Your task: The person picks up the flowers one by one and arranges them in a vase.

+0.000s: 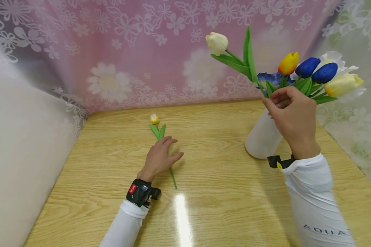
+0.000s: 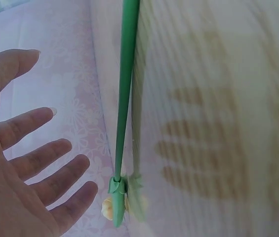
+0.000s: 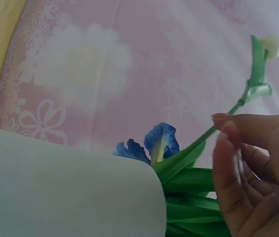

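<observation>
Thumb and fingertips of my right hand (image 1: 296,116) pinch the green stem of a white tulip (image 1: 217,43) just above the mouth of a white vase (image 1: 262,137). In the right wrist view that stem (image 3: 206,136) slants down into the vase among green leaves. My left hand (image 1: 160,157) hovers over a white-and-yellow tulip (image 1: 154,119) lying on the table, its fingers apart and bent slightly. The left wrist view shows a gap between those fingers and the tulip's stem (image 2: 125,89).
The vase holds an orange-yellow tulip (image 1: 288,63), blue tulips (image 1: 308,67), a pale yellow tulip (image 1: 343,85) and a ruffled blue flower (image 3: 161,140). It stands at the right of the wood-grain table (image 1: 210,178). A pink floral curtain (image 1: 160,68) hangs behind.
</observation>
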Tool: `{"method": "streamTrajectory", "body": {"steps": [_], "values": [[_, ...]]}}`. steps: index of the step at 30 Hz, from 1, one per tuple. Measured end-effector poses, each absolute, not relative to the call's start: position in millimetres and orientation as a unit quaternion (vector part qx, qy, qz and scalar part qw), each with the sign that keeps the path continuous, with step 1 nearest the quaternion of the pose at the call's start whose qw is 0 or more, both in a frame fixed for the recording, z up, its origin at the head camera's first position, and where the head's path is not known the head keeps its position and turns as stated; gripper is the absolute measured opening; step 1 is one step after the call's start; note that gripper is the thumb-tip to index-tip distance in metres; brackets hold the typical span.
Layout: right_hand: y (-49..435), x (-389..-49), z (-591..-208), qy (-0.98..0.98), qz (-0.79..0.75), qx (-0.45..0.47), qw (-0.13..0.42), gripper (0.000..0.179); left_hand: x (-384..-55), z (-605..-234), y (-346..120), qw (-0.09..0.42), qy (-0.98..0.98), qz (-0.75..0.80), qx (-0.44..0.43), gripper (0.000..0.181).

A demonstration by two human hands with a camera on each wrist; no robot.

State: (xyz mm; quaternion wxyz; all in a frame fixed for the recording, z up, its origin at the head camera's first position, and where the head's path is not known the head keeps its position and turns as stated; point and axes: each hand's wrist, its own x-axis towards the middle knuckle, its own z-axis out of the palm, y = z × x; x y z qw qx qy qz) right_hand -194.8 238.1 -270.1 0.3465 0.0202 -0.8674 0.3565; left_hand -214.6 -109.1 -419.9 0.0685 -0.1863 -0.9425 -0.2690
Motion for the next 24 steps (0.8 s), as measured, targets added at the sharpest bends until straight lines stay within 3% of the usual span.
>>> {"method": "streamTrajectory", "body": {"steps": [9, 17, 24], "values": [[231, -206, -272, -0.867, 0.364, 0.021, 0.339, 0.032, -213, -421, -110, 0.070, -0.943, -0.268, -0.186, 0.052], [242, -190, -272, -0.910, 0.334, -0.050, 0.241, 0.042, -213, -425, -112, 0.065, -0.944, -0.264, -0.186, 0.051], [233, -183, -283, -0.896, 0.358, 0.007, 0.262, 0.034, -217, -422, -114, 0.065, -0.947, -0.257, -0.182, 0.053]]}}
